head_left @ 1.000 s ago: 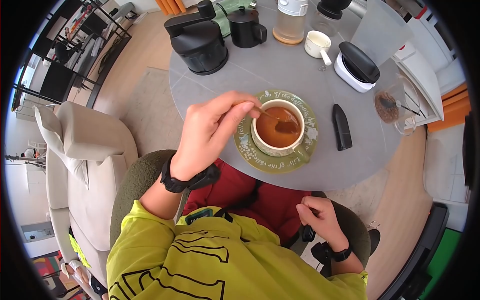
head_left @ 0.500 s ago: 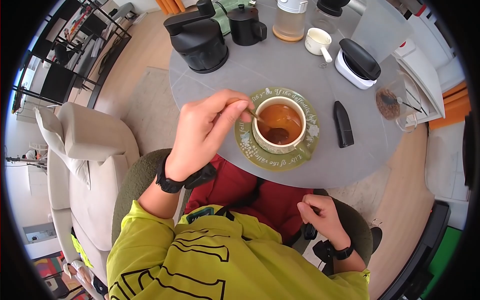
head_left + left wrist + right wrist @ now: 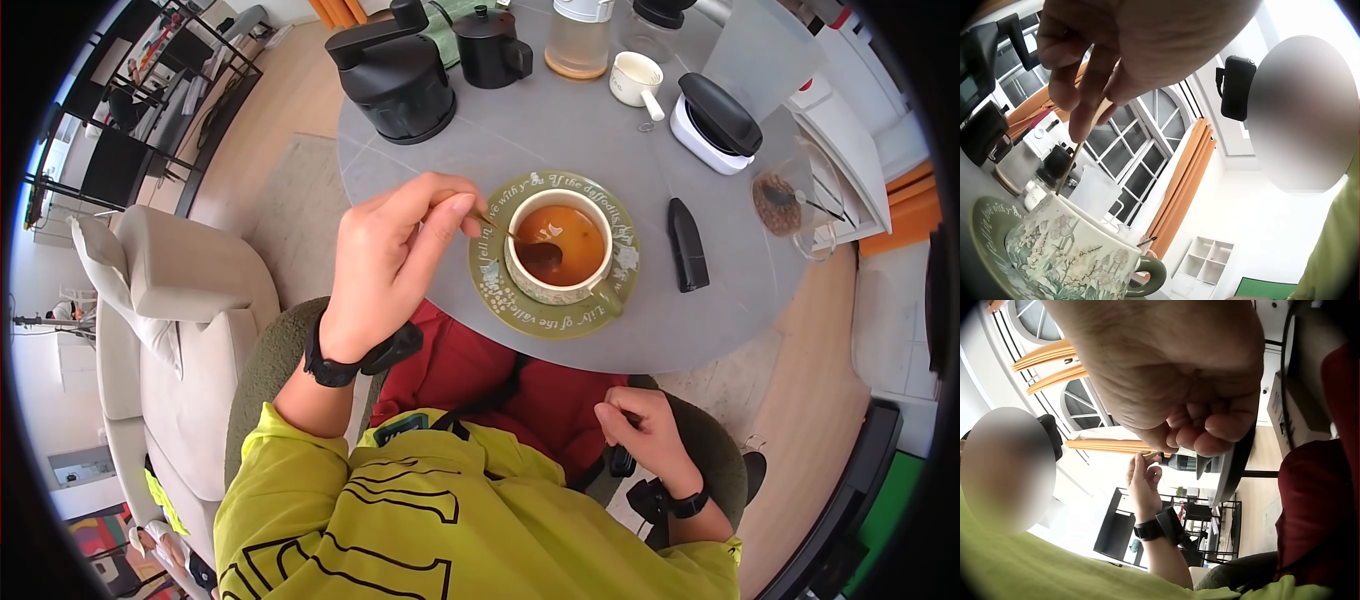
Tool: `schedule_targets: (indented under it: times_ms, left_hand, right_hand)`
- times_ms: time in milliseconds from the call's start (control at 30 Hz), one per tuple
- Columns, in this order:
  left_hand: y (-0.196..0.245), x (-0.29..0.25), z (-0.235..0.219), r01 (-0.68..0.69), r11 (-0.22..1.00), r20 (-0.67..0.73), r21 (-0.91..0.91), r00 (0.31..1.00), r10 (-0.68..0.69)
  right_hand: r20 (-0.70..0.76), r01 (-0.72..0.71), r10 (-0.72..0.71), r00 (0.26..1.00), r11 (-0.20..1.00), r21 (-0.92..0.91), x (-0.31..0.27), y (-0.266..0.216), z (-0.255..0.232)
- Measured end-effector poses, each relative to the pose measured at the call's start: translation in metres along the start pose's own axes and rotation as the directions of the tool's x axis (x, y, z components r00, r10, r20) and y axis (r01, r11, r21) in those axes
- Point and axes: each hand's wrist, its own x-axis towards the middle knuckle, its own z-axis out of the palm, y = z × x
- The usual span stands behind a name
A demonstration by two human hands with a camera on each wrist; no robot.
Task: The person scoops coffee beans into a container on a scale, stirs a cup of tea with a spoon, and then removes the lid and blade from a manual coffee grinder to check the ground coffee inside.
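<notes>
The head view shows the left hand [image 3: 395, 265] pinching the thin handle of a spoon [image 3: 543, 257] between thumb and fingers. The spoon's bowl dips into brown liquid [image 3: 578, 232] inside a cream cup [image 3: 560, 294], which stands upright on a green lettered saucer [image 3: 490, 280]. The right hand [image 3: 645, 430] lies near the lap, fingers curled in, holding nothing visible in its wrist view. Right of the saucer, a slim black object [image 3: 686, 245] lies on the grey counter [image 3: 720, 330]. Farther back stand a black lidded pot [image 3: 488, 52] and a small cream pan [image 3: 633, 88].
</notes>
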Motion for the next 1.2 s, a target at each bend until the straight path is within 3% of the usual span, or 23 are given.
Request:
schedule_targets:
  times_ms: [133, 233, 367, 433, 533, 667, 833, 967, 1067, 1133, 1200]
  left_hand:
    - [-0.005, 0.0, 0.005, 0.093, 0.981, 0.093, -0.167, 0.993, -0.078]
    - [-0.004, 0.002, 0.015, 0.108, 0.966, 0.071, -0.236, 0.993, -0.094]
    - [-0.001, 0.006, 0.017, 0.081, 0.977, 0.05, -0.199, 0.996, -0.072]
    - [-0.001, 0.008, 0.016, -0.04, 0.998, -0.018, -0.055, 0.999, 0.039]
    - [0.001, 0.006, 0.007, -0.032, 0.998, -0.028, 0.048, 0.999, 0.033]
    - [0.002, 0.001, -0.003, 0.0, 1.0, 0.01, 0.025, 1.0, 0.0]
    - [-0.001, -0.001, 0.004, 0.112, 0.974, 0.121, -0.198, 0.989, -0.089]
    - [0.0, 0.003, 0.012, 0.119, 0.971, 0.117, -0.209, 0.988, -0.096]
    - [0.0, 0.006, 0.014, 0.002, 0.992, 0.029, -0.13, 1.0, 0.002]
    - [-0.001, 0.006, 0.01, -0.083, 0.995, -0.009, 0.057, 0.996, 0.083]
    - [0.001, 0.003, 0.005, -0.048, 0.997, -0.006, 0.052, 0.999, 0.048]
  right_hand:
    - [0.005, -0.013, 0.013, 1.0, 1.0, 0.008, 0.0, -0.002, 0.001]
    - [0.005, -0.022, 0.022, 1.0, 1.0, 0.006, 0.0, -0.001, 0.001]
    - [0.0, -0.01, 0.01, 1.0, 1.0, -0.004, -0.001, 0.001, -0.001]
    - [0.004, -0.007, 0.007, 1.0, 1.0, 0.003, -0.001, 0.001, -0.001]
    - [0.009, -0.01, 0.01, 1.0, 1.0, 0.001, 0.0, -0.001, -0.001]
    - [0.015, -0.009, 0.009, 1.0, 1.0, 0.002, 0.0, -0.001, -0.001]
    - [0.019, -0.024, 0.024, 1.0, 1.0, -0.002, 0.001, -0.001, -0.001]
    - [0.021, -0.022, 0.022, 1.0, 1.0, 0.001, 0.0, -0.001, -0.001]
    - [0.018, -0.019, 0.019, 1.0, 1.0, 0.004, -0.001, 0.0, -0.002]
    - [0.015, -0.007, 0.007, 1.0, 1.0, 0.003, 0.0, -0.002, -0.001]
    - [0.014, -0.009, 0.009, 1.0, 1.0, 0.003, 0.001, -0.002, -0.001]
